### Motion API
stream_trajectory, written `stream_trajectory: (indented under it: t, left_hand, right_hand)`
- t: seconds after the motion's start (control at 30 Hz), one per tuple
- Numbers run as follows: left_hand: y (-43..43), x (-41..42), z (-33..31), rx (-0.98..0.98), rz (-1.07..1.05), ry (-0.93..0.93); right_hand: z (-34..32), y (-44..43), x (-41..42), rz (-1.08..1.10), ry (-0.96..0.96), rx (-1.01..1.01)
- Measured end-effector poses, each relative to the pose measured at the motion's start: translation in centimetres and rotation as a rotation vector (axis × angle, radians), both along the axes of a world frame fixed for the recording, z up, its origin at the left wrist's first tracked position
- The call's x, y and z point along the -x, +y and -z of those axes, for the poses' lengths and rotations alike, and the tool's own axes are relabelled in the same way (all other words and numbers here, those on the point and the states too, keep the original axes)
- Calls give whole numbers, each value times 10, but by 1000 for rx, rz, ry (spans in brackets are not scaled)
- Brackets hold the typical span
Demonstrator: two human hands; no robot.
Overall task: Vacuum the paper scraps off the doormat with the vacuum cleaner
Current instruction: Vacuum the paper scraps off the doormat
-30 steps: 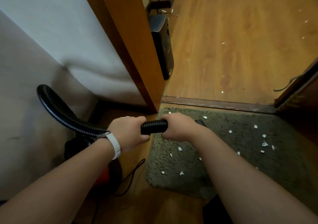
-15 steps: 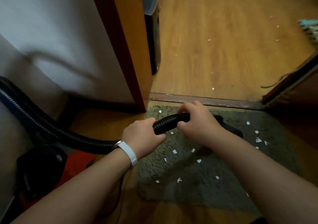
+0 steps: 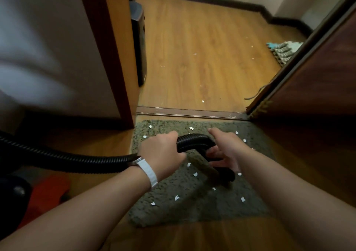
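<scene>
Gripping: left hand [image 3: 161, 152] curls round the black ribbed hose [image 3: 192, 141]; right hand [image 3: 225, 150] wraps its fingers round the hose's bend, just beside.
Nozzle [image 3: 221, 170]: down on the doormat [image 3: 250, 202].
Paper scraps [image 3: 177, 197]: white, scattered over the green doormat around the nozzle.
Vacuum cleaner [image 3: 44, 191]: red and black body, far left on the floor.

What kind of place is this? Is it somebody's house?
Most likely a doorway inside a home. A shaggy doormat lies just before a threshold strip, with wooden floor beyond and a door standing open on the right. A vacuum hose, a household thing, is in use.
</scene>
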State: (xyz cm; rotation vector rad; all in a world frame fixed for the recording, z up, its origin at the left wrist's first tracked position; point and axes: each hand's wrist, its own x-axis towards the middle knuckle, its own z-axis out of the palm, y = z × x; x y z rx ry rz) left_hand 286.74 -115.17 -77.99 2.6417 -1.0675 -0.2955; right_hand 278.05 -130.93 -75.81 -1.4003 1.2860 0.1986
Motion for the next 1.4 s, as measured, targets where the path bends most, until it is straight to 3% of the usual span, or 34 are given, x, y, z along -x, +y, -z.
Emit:
stream_trajectory:
  t: [0.3, 0.5, 0.77, 1.1, 1.3, 1.4]
  left_hand:
    - [-12, 61, -17, 8, 272, -100]
    - [-14, 96, -12, 65, 441, -111]
    - [-13, 51, 15, 182, 584, -314]
    - [40, -36, 11, 119, 256, -645]
    - [34, -14, 30, 121, 364, -444]
    - [26, 1, 32, 32, 429, -255]
  right_hand:
    - [2, -27, 29, 135, -110, -383]
    - [-2, -47, 38, -29, -101, -52]
    - [-14, -76, 49, -95, -124, 150]
    - [-24, -96, 57, -304, -54, 303]
    - [-12, -86, 46, -514, -19, 472]
    - [0, -83, 45, -624, 35, 532]
